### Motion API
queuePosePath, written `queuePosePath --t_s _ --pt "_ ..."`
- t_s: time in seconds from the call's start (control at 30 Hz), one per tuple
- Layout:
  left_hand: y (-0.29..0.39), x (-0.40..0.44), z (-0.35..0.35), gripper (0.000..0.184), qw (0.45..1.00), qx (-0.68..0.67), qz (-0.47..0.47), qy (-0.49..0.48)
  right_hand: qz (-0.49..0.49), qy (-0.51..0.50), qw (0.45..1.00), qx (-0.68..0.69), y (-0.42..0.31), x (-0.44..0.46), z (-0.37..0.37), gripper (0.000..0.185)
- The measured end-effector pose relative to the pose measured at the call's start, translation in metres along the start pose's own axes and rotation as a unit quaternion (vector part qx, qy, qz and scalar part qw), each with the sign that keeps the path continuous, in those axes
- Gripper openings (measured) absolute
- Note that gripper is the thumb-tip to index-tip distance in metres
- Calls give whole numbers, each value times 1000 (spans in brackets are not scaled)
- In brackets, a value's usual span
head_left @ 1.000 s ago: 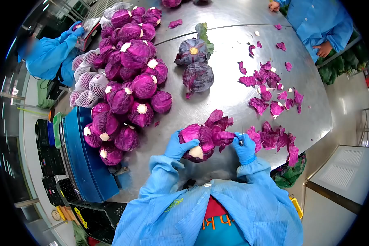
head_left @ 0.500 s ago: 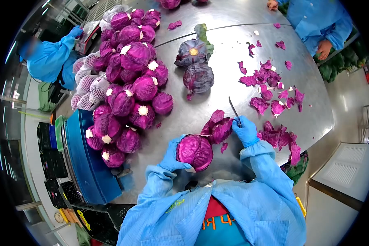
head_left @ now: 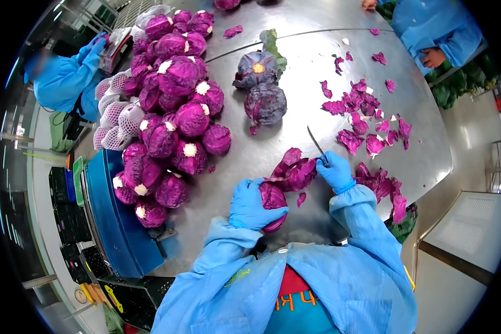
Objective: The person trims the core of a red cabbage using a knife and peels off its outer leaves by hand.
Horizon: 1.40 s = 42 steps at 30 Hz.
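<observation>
My left hand [head_left: 250, 206], in a blue glove, is closed over the left side and top of a red cabbage [head_left: 271, 196] near the table's front edge, hiding much of it. A knife [head_left: 317, 143] with a thin curved blade is gripped in my gloved right hand [head_left: 336, 172], blade pointing up and away. Loose outer leaves [head_left: 296, 173] lie between the cabbage and my right hand; whether the fingers touch them I cannot tell. Beyond stand two darker, untrimmed cabbages [head_left: 266, 104], the farther with a green leaf. A large heap of red cabbages [head_left: 178, 75] lies to the left.
Torn leaves [head_left: 357, 100] are scattered on the right of the metal table [head_left: 312, 61]. Net-wrapped cabbages [head_left: 112, 114] and a blue bin [head_left: 122, 217] line the left. A co-worker [head_left: 67, 80] handles something far left; another person's sleeve [head_left: 437, 30] shows at top right.
My left hand has shifted from the cabbage's left side to over its top, covering more of it. My right hand with the knife has barely moved. The far-left co-worker's hands came together.
</observation>
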<state>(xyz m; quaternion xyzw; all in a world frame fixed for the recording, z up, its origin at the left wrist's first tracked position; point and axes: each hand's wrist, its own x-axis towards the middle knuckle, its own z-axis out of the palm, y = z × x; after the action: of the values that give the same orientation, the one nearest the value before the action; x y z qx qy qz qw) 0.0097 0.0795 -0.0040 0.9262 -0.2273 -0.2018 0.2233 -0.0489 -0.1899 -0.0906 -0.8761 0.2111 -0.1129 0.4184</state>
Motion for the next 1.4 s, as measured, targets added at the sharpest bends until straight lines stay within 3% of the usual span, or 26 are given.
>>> queuePosePath --t_s 0.1,0.17,0.23,0.27,0.37,0.43,0.5,0.57,0.63,0.67,0.77,0.8,0.93,1.17,1.2,1.33,1.4 --pt "-16 -12 -6 97 997 -19 75 -4 59 41 997 -4 52 10 9 24" --pt "-24 -21 -10 98 992 -21 118 -22 64 66 987 -130 65 20 -7 23" --pt "-32 -25 -10 102 993 -29 109 -30 126 54 982 -133 64 27 -26 23" --pt "-38 -25 -8 103 993 -37 110 -27 110 79 979 -150 55 26 -32 29" --pt "-45 -21 -6 107 991 -50 116 -33 94 37 994 28 2 12 -30 49" --pt "-44 -19 -7 107 991 -40 118 -38 14 -136 967 215 -37 -5 -11 67" --pt "-37 -21 -13 107 992 -19 117 -37 -4 -243 955 168 -76 -28 16 68" --pt "-32 -25 -14 108 993 16 92 -73 4 -270 937 223 -66 -46 64 64" --pt "-27 -30 -12 109 994 31 71 -77 83 -301 883 350 -62 -53 94 56" --pt "-23 -32 -10 108 996 27 62 -63 -20 -248 923 295 -60 -55 99 43" --pt "-28 -33 -5 107 997 20 59 -44 57 -233 962 131 -78 -49 89 38" --pt "-34 -31 -3 107 996 20 77 -39 4 -201 974 100 -71 -44 94 43" --pt "-54 -29 -15 101 988 -43 142 -36 82 -202 968 128 -51 -40 101 47" --pt "-58 -28 -20 96 967 -131 214 -54 98 -152 979 99 -34 -48 87 45" --pt "-60 -28 -15 97 960 -181 203 -70 117 -159 979 44 -32 -45 76 40" --pt "-47 -25 13 98 916 -349 148 -131 141 -129 979 64 -19 -47 35 37" --pt "-37 -20 27 97 891 -405 144 -144 145 -56 988 27 7 -54 24 38"
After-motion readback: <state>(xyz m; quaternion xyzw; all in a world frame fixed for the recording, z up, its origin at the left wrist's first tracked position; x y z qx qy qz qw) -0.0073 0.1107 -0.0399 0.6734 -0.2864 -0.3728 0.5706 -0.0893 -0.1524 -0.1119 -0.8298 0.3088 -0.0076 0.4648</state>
